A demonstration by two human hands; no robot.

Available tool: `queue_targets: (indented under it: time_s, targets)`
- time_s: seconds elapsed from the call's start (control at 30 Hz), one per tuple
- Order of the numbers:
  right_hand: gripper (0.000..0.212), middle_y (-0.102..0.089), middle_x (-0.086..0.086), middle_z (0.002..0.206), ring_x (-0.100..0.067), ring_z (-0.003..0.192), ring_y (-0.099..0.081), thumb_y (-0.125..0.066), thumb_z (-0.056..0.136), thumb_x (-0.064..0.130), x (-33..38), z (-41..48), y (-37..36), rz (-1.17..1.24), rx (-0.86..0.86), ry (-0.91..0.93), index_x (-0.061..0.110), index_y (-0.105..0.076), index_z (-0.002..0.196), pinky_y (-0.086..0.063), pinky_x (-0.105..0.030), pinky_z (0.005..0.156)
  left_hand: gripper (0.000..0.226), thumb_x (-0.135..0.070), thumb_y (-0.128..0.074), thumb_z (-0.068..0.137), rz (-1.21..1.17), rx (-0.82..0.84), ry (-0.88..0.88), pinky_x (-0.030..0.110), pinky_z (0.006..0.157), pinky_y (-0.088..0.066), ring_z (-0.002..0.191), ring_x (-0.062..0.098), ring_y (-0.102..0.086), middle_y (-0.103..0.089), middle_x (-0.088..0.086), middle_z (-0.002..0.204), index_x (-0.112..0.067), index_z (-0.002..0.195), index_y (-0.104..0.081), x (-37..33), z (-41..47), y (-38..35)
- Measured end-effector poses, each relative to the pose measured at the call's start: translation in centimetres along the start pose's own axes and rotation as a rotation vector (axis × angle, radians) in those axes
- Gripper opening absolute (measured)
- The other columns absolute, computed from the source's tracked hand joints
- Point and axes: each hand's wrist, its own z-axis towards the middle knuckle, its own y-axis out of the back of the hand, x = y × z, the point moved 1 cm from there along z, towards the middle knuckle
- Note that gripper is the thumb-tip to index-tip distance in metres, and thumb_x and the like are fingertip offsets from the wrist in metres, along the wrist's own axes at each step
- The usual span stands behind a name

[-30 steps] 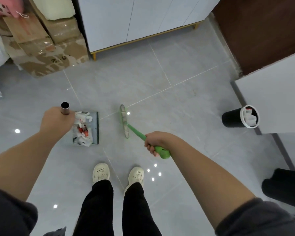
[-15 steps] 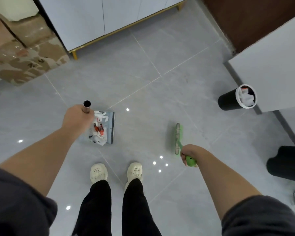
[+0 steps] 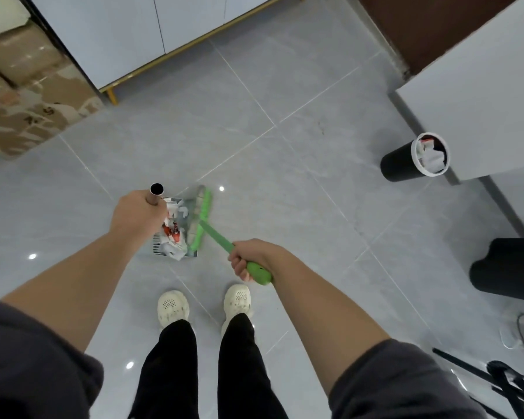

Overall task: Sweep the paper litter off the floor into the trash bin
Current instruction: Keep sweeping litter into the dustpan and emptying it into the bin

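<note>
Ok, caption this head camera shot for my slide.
Left hand grips the dustpan handle, right hand holds the green broom at the pan full of paper litter.

The left forearm [image 3: 73, 282] was bare from the left hand [image 3: 136, 216] back to the left sleeve [image 3: 28, 358]. The right forearm [image 3: 315, 300] was likewise bare from the right hand [image 3: 251, 258] to the right sleeve [image 3: 406, 379]. Both sleeves were dark grey, soft-looking fabric, bunched in loose folds. Below and between the hands were plain, loose-legged black trousers [image 3: 176, 358]. Under their hems showed cream-white moulded shoes [image 3: 173, 308], each with a patch of small round holes on top and dark specks of dirt.
</note>
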Motion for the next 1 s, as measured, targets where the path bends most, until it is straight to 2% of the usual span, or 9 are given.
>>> queue_targets:
  time_s: [0.13,0.2,0.27,0.33,0.47,0.57,0.67,0.87,1.0]
  targets:
    - [0.054,-0.037,0.005,0.043,-0.002,0.025,-0.033,-0.034,0.097,0.004,2.0,-2.5,0.6,-0.055,0.053,0.017,0.018,-0.027,0.148,-0.028,-0.010,0.028,0.030,-0.018,-0.043,0.090,-0.040,-0.019,0.047,0.034,0.061,-0.043,0.071,0.040,-0.059,-0.059,0.019,0.071,-0.005,0.064,-0.051,0.4,0.3,1.6]
    - [0.045,-0.038,0.003,0.048,-0.003,0.025,-0.034,-0.035,0.096,0.003,2.6,-3.3,1.5,-0.131,-0.017,0.018,0.020,-0.041,0.137,-0.029,-0.011,0.029,0.031,-0.020,-0.043,0.087,-0.079,-0.018,0.075,0.037,0.062,-0.047,0.075,0.042,-0.064,-0.064,0.024,0.078,0.002,0.074,-0.061,0.8,0.8,2.7]
    - [0.023,-0.038,-0.001,0.057,-0.007,0.032,-0.037,-0.037,0.095,0.003,3.1,-4.1,2.0,-0.274,-0.143,0.030,0.016,-0.055,0.096,-0.032,-0.015,0.034,0.033,-0.023,-0.043,0.086,-0.103,-0.038,0.095,0.036,0.060,-0.047,0.074,0.042,-0.064,-0.066,0.024,0.079,0.001,0.076,-0.063,1.4,1.2,3.7]
    - [0.024,-0.042,-0.004,0.060,-0.013,0.046,-0.040,-0.041,0.093,0.003,3.8,-4.4,2.2,-0.494,-0.285,0.105,0.011,-0.045,0.071,-0.036,-0.022,0.046,0.034,-0.024,-0.042,0.088,-0.102,-0.069,0.116,0.033,0.055,-0.044,0.072,0.040,-0.063,-0.065,0.022,0.077,0.001,0.075,-0.061,1.9,1.4,4.7]
    - [0.031,-0.051,-0.002,0.050,-0.013,0.051,-0.043,-0.038,0.094,0.003,6.3,-4.7,1.5,-0.888,-0.474,0.123,0.010,-0.043,0.064,-0.034,-0.022,0.046,0.033,-0.024,-0.043,0.085,-0.145,-0.147,0.163,0.041,0.063,-0.052,0.074,0.040,-0.065,-0.067,0.022,0.077,0.001,0.077,-0.061,3.1,2.1,7.0]
    - [0.021,-0.048,-0.005,0.059,-0.015,0.050,-0.042,-0.032,0.096,0.004,8.3,-3.8,0.6,-0.958,-0.534,0.092,0.000,-0.048,0.083,-0.033,-0.025,0.046,0.032,-0.025,-0.042,0.081,-0.142,-0.187,0.213,0.044,0.068,-0.053,0.077,0.041,-0.066,-0.068,0.024,0.079,0.001,0.076,-0.061,4.5,3.2,8.8]
    - [0.013,-0.049,-0.004,0.062,-0.014,0.051,-0.043,-0.032,0.097,0.004,10.1,-1.6,-1.2,-0.933,-0.546,0.109,-0.001,-0.043,0.097,-0.034,-0.025,0.047,0.025,-0.022,-0.043,0.086,-0.153,-0.238,0.285,0.044,0.070,-0.049,0.083,0.043,-0.063,-0.068,0.025,0.085,-0.002,0.080,-0.058,6.0,4.1,10.2]
    - [0.024,-0.050,-0.007,0.058,-0.017,0.048,-0.044,-0.032,0.093,0.002,11.1,2.3,-7.8,-0.903,-0.413,0.206,0.003,-0.043,0.072,-0.036,-0.024,0.047,0.027,-0.033,-0.043,0.072,-0.305,-0.260,0.429,0.051,0.080,-0.059,0.079,0.041,-0.070,-0.071,0.021,0.088,-0.011,0.074,-0.059,10.0,5.9,11.2]
    - [0.016,-0.050,-0.006,0.060,-0.017,0.047,-0.044,-0.036,0.088,0.000,11.1,2.5,-11.8,-0.973,-0.271,0.187,-0.001,-0.051,0.082,-0.036,-0.024,0.044,0.027,-0.023,-0.043,0.083,-0.250,-0.231,0.374,0.043,0.074,-0.055,0.081,0.041,-0.065,-0.069,0.023,0.087,-0.005,0.083,-0.062,9.0,6.1,12.0]
